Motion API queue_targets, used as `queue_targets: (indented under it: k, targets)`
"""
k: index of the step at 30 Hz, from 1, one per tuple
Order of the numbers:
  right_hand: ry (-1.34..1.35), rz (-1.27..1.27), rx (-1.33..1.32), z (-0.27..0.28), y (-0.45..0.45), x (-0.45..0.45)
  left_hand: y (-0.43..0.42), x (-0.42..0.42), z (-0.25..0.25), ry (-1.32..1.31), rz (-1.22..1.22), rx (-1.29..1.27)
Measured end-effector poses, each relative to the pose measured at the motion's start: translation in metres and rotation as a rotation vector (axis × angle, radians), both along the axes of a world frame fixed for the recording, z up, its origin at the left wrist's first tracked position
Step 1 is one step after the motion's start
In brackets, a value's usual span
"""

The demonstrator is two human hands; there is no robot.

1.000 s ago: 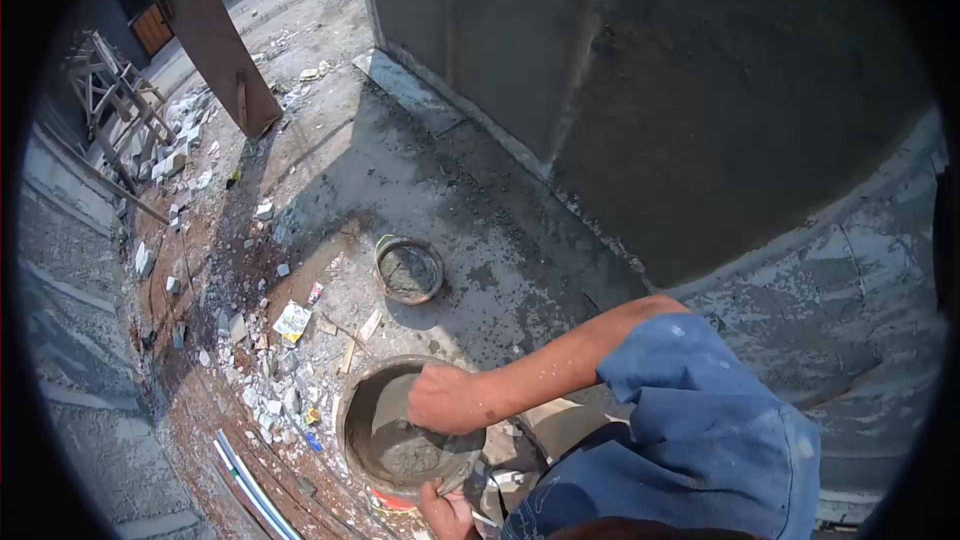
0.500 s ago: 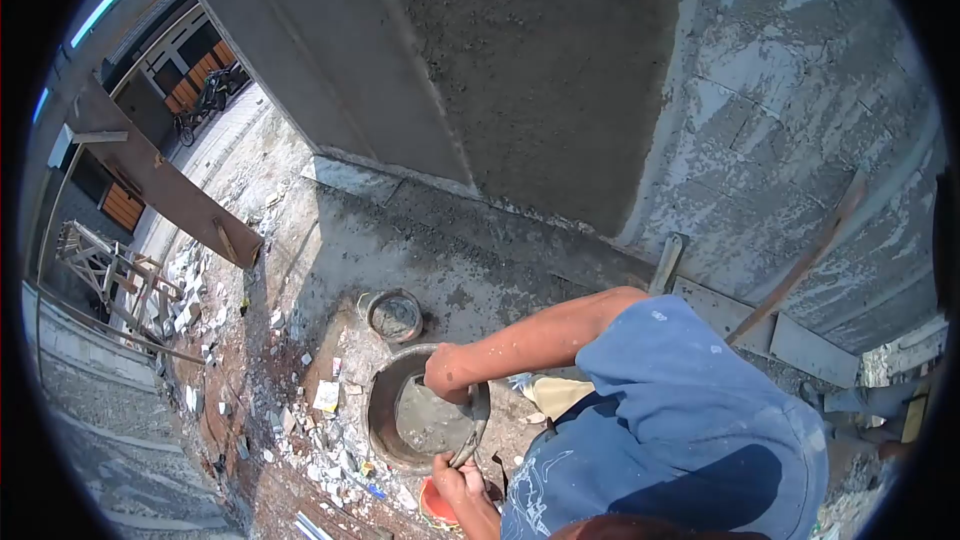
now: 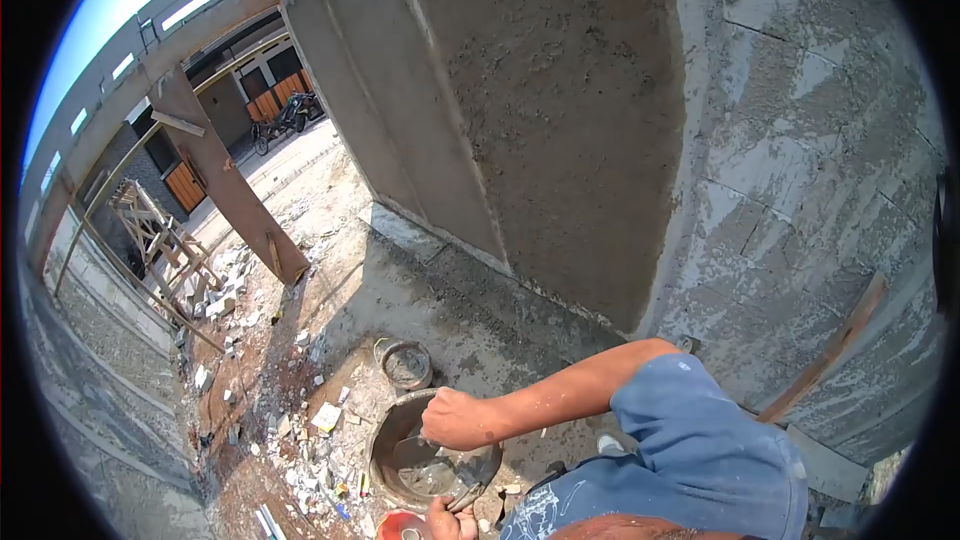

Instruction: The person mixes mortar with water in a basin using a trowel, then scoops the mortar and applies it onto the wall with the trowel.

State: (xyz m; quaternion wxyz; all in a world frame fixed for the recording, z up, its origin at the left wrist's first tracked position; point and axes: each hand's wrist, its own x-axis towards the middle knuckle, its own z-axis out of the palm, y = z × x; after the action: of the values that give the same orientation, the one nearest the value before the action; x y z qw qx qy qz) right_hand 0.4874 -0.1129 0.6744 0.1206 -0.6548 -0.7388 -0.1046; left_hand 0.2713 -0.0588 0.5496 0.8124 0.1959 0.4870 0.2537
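Note:
A round dark tub (image 3: pixel 376 455) stands on the ground and holds wet grey mortar (image 3: pixel 432 478). Over its mouth, my right hand (image 3: pixel 458 420) is closed in a fist, knuckles up. A thin flat edge, which looks like part of a trowel, shows beneath the fist; the rest is hidden. At the tub's near side, the fingers of my left hand (image 3: pixel 452 520) close on the rim. Below that hand, partly cut off by the frame, is a red-orange container (image 3: pixel 398 524). A smaller bucket (image 3: pixel 408 365) with grey contents stands just beyond the tub.
A wall with a dark, wet-looking plaster patch (image 3: pixel 570 130) rises ahead, with rough block wall (image 3: pixel 790 170) to the right. A wooden batten (image 3: pixel 825 350) leans there. Rubble (image 3: pixel 310 460) covers the ground at left, near a brown board (image 3: pixel 235 190) and a wooden frame (image 3: pixel 160 240).
My right hand has risen from inside the tub to above its mouth. My left hand stays at the rim. The view has tilted up, so the surroundings sit lower and farther right.

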Motion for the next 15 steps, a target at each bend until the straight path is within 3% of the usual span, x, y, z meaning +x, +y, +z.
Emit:
queue_targets:
  k: [1, 4, 5, 8, 11, 15]
  targets:
    - [-0.079, 0.05, 0.129, 0.005, -0.009, 0.018, -0.012, 0.01, 0.001, -0.005, 0.027, 0.0]
    - [-0.313, -0.076, -0.054, 0.036, -0.04, 0.05, -0.047, 0.041, 0.007, -0.012, 0.071, -0.009]
    - [-0.219, -0.037, -0.185, 0.042, -0.057, 0.06, -0.057, 0.051, 0.009, -0.014, 0.077, -0.01]
    - [-0.113, -0.103, -0.358, -0.008, -0.08, 0.086, -0.088, 0.073, 0.015, -0.018, 0.097, -0.026]
    - [-0.016, -0.05, -0.679, -0.004, -0.098, 0.104, -0.117, 0.089, 0.021, -0.022, 0.1, -0.043]
    - [0.381, -0.127, -1.021, 0.001, -0.124, 0.098, -0.142, 0.098, 0.024, -0.021, 0.071, -0.043]
